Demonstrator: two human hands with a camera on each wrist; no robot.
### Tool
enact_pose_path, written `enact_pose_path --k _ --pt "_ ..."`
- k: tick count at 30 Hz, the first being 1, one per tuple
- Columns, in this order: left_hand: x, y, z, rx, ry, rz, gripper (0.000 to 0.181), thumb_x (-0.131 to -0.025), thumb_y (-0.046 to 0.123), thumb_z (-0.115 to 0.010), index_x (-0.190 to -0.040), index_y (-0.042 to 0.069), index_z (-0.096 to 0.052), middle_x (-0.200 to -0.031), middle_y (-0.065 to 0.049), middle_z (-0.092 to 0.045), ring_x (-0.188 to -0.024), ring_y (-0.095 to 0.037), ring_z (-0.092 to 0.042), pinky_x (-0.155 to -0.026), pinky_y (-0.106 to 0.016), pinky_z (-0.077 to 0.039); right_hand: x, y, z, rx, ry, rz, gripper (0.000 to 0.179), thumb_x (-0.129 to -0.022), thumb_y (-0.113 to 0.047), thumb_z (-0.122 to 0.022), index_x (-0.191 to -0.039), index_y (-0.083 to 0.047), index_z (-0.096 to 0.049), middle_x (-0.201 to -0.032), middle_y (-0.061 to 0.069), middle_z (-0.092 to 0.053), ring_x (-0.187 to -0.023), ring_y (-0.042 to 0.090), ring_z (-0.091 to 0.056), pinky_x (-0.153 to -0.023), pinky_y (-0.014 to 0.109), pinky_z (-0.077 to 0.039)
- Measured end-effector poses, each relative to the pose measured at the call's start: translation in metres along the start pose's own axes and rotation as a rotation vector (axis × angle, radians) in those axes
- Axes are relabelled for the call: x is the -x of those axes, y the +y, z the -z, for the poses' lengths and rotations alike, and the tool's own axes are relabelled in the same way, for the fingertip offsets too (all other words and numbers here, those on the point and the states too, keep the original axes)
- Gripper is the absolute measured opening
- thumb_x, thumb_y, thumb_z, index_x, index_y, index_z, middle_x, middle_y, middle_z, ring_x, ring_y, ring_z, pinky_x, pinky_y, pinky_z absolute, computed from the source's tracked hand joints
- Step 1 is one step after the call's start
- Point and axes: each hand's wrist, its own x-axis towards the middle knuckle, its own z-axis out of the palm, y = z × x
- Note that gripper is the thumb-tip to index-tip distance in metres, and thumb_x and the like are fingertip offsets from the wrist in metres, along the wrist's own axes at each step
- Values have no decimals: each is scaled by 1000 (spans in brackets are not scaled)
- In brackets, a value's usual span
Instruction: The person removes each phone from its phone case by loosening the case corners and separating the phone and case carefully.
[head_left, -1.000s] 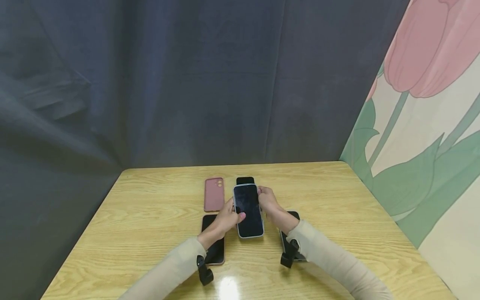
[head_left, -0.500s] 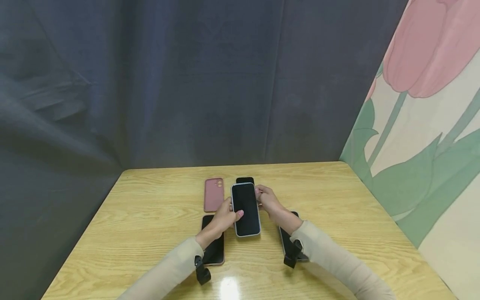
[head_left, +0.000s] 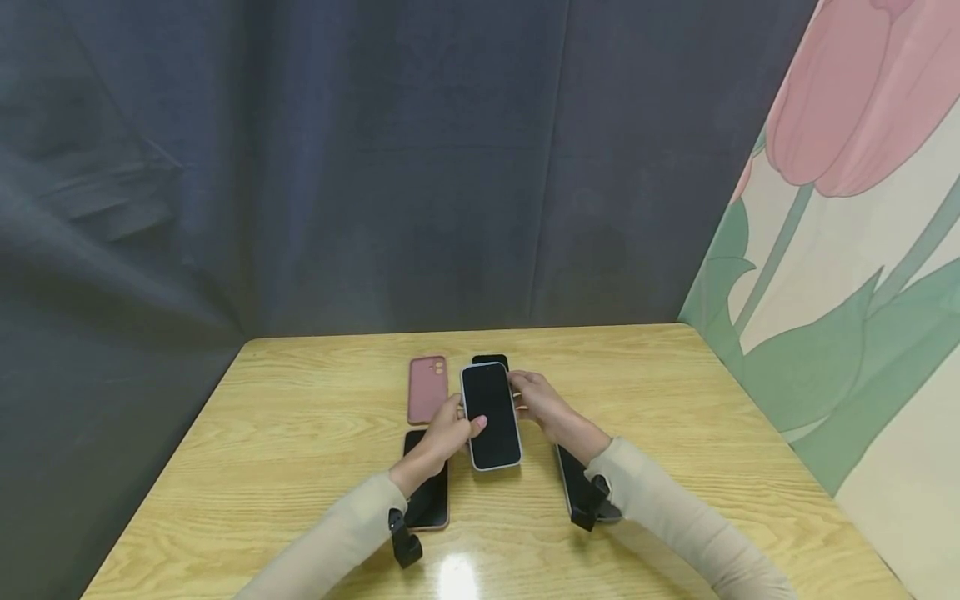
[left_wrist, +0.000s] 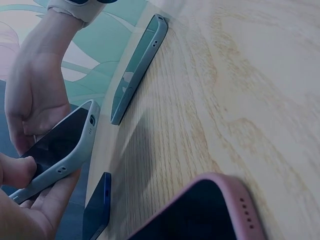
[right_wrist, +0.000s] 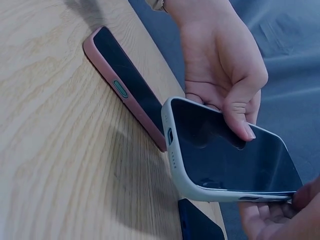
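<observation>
A smartphone (head_left: 491, 417) with a dark screen, in a pale blue-green case, is held above the table. My left hand (head_left: 446, 435) grips its left side, thumb on the screen and fingers underneath. My right hand (head_left: 542, 404) pinches the upper right edge; in the right wrist view its thumb is at the rim and its fingers lie beneath. Along that edge the case rim (right_wrist: 225, 196) shows a thin dark line beside the screen near the thumb. The phone's back is hidden.
A pink phone case (head_left: 428, 389) lies at back left. Nearer, partly under my left forearm, is a phone in a pink case (head_left: 431, 504). A dark phone (head_left: 490, 360) lies behind the held one. Another pale-cased phone (head_left: 573, 483) lies under my right forearm on the wooden table (head_left: 300, 417).
The held smartphone has shifted slightly left and away from me, with both hands along. My right hand's fingers have altered slightly at the upper right edge. The things on the table stay put.
</observation>
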Motion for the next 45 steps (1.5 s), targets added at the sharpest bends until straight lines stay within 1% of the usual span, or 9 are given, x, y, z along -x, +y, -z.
enact_pose_path --k 4,8,13,18,26,32,36,41,45 --pt "-1 -1 -1 8 1 -1 36 -98 6 -58 -130 -5 -47 -96 -13 -69 -82 -22 -69 -67 -38 -58 0 1 1 4 9 -1 40 -108 -15 -31 -132 6 -54 -100 12 -61 -84 20 -60 -73 31 -53" --pt "0 0 -1 18 -2 -1 37 -99 6 -58 -132 -5 -46 -100 -15 -70 -86 -25 -70 -70 -39 -59 2 1 2 13 9 -2 40 -108 -16 -33 -134 7 -52 -102 13 -60 -85 20 -60 -75 32 -53" --pt "0 1 0 64 -6 -3 39 -100 3 -55 -135 -6 -42 -109 -21 -68 -96 -31 -69 -77 -42 -59 3 2 1 42 2 -26 40 -108 -17 -35 -130 9 -56 -104 15 -62 -89 22 -59 -80 35 -52" --pt "-1 3 2 82 15 -1 38 -101 4 -53 -135 -7 -39 -110 -22 -66 -99 -32 -68 -80 -41 -58 8 7 1 74 -32 -35 41 -108 -17 -35 -131 10 -54 -109 15 -62 -93 22 -59 -85 36 -53" --pt "-6 7 9 111 46 -34 47 -100 4 -53 -142 -7 -36 -116 -28 -64 -101 -37 -67 -80 -44 -58 14 11 0 86 -92 -21 39 -107 -14 -36 -131 12 -54 -103 15 -62 -85 20 -58 -84 40 -53" --pt "-6 14 15 119 91 -94 43 -99 3 -53 -139 -5 -40 -119 -29 -63 -102 -39 -67 -82 -46 -57 15 15 -1 35 -162 -26 39 -107 -13 -38 -132 15 -50 -106 20 -63 -82 21 -66 -84 40 -57" --pt "-5 16 14 132 115 -92 42 -99 7 -54 -138 -3 -41 -119 -26 -64 -103 -36 -67 -84 -45 -57 16 17 -3 -6 -147 -27 39 -108 -13 -39 -133 16 -49 -106 21 -61 -80 21 -67 -83 38 -57" --pt "-4 15 11 141 111 -83 42 -99 10 -56 -136 -4 -41 -116 -25 -65 -100 -34 -68 -82 -43 -58 16 20 -7 -36 -78 0 32 -108 -7 -38 -120 18 -55 -97 17 -59 -76 18 -62 -79 37 -59" --pt "-3 16 7 130 116 -92 42 -99 9 -57 -135 -4 -42 -114 -24 -65 -98 -33 -69 -82 -43 -58 13 22 -9 -66 -23 -18 24 -103 2 -35 -97 11 -56 -89 13 -56 -76 19 -60 -73 37 -60"
